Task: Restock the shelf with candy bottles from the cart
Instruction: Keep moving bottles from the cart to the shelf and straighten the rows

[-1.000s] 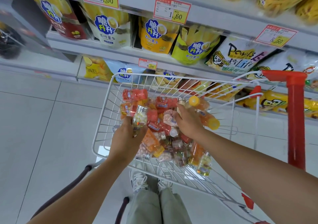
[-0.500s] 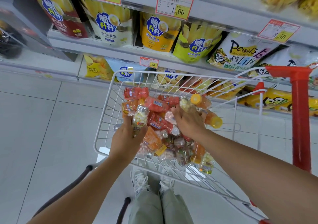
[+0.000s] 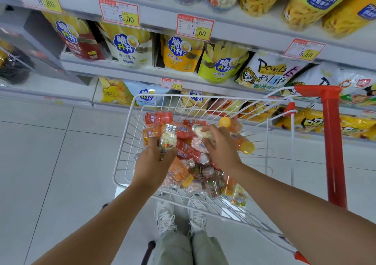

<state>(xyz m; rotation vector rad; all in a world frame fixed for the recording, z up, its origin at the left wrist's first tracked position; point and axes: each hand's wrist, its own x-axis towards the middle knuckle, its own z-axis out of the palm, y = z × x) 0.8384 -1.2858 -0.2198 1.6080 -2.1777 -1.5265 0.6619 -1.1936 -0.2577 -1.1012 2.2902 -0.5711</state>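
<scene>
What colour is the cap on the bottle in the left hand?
Silver, on the clear bottle in the left hand; head view.

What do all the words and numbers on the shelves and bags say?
"8.80": price tag, top shelf edge, far left.
"5.00": price tag.
"1.60": price tag.
"5.50": price tag.
"4.50": small price tag, lower shelf edge.
"Powers" and "Life": white snack bag.
"脆升升": yellow chip bag.
Small print on the tags and the candy bottle labels: too blurred to read.

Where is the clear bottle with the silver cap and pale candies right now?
In the head view it stands upright in the left hand, over the left part of the white cart basket, beside the red bottles.
</scene>
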